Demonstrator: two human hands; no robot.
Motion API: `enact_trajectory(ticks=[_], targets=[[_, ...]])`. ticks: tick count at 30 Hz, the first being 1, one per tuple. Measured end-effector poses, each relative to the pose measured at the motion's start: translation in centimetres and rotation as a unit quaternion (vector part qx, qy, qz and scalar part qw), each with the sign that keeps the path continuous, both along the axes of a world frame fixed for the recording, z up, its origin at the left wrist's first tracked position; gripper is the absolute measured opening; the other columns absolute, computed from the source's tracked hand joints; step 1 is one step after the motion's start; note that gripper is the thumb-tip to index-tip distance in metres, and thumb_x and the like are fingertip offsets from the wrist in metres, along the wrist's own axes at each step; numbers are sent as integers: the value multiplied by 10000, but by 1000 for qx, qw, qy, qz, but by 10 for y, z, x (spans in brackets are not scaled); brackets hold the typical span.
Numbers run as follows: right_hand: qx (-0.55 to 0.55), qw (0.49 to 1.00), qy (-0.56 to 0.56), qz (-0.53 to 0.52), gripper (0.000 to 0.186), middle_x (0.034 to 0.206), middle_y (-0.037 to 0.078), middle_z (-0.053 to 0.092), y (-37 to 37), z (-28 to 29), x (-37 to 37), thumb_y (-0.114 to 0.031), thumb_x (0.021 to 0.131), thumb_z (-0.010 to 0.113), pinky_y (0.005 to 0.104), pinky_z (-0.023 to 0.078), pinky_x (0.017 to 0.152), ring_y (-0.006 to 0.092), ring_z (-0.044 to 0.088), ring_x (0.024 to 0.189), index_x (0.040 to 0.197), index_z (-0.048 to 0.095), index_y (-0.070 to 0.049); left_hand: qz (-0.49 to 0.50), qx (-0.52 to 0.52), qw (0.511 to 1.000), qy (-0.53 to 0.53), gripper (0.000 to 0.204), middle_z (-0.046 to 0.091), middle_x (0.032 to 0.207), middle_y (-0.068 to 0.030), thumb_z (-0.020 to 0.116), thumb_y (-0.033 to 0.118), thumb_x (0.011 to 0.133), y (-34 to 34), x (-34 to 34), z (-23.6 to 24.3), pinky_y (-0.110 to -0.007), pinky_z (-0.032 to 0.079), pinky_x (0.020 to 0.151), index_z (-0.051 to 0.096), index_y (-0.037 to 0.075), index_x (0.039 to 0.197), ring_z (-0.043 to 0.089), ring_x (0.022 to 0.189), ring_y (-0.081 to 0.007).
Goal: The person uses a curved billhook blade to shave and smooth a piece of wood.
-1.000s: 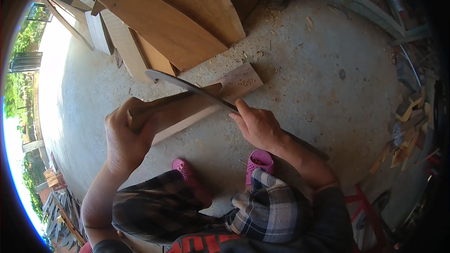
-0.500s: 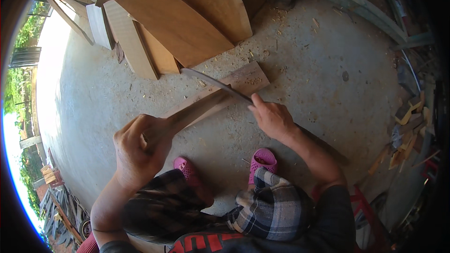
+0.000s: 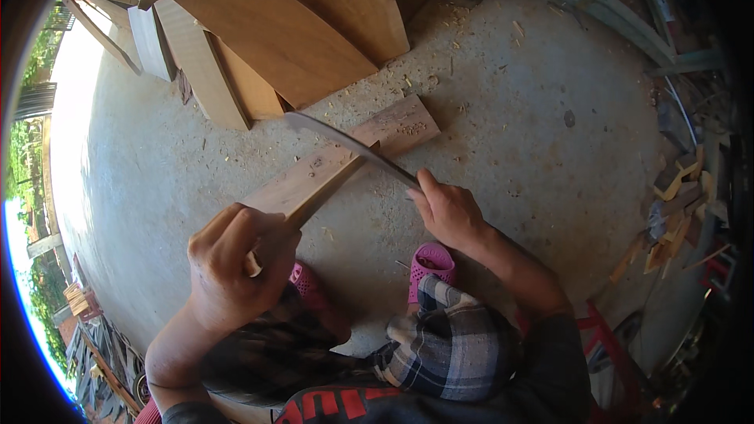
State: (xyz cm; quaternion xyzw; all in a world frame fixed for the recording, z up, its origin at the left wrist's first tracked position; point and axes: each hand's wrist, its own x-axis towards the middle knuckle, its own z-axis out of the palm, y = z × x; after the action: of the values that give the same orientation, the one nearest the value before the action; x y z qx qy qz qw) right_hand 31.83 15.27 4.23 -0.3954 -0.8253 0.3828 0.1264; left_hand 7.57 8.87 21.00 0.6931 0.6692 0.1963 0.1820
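My left hand is closed round the near end of a narrow wooden strip, which slants away up and to the right. My right hand grips a machete at its near end; the handle is hidden inside my fingers. The long dark blade points up and left, crossing the strip close to its far end. Whether the edge touches the wood there, I cannot tell. Beneath both lies a flat, thicker board on the floor, with shavings on its far end.
Large curved brown panels and pale planks lean together at the upper left. Wood chips dot the concrete floor. A heap of offcuts lies at the right. My feet wear pink clogs. A red chair frame stands lower right.
The strip in my left hand has turned, so its narrow edge shows more. The machete stays across its far end, with its blade slightly shifted. The whole view has moved a little.
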Motion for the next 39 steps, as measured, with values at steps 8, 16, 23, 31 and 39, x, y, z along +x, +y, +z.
enact_trajectory(ticks=[8,16,23,31,39], targets=[[-7,999,49,-12,141,640,129,598,-20,14,22,-129,960,555,400,505,459,300,634,528,906,437,-76,-89,2,996,30,322,574,731,-88,755,13,606,-7,17,-5,-361,477,524,632,31,903,586,609,-268],[-3,999,44,-23,191,596,96,587,-26,-8,19,-198,965,571,387,493,446,286,644,547,895,445,-73,-98,-13,993,67,188,629,746,-126,738,-41,693,-5,34,1,-346,490,555,645,-12,854,634,635,-273],[50,991,120,-37,221,590,132,560,-27,-6,22,-204,945,602,422,483,464,340,627,546,867,458,-57,-72,-6,995,68,184,636,764,-130,721,-64,708,2,38,-4,-333,495,561,651,-19,873,646,632,-259],[40,992,68,-100,193,582,116,549,-24,-12,22,-172,929,619,421,495,476,332,630,546,879,476,-53,-30,19,998,50,163,602,743,-126,714,-41,724,13,47,-2,-349,482,546,632,6,856,622,620,-297],[89,983,154,-50,188,622,139,595,-24,-22,30,-185,956,576,425,493,472,346,631,556,928,449,-49,-32,0,997,73,158,604,749,-125,712,-32,734,15,55,-7,-348,472,537,635,9,865,630,614,-297]])
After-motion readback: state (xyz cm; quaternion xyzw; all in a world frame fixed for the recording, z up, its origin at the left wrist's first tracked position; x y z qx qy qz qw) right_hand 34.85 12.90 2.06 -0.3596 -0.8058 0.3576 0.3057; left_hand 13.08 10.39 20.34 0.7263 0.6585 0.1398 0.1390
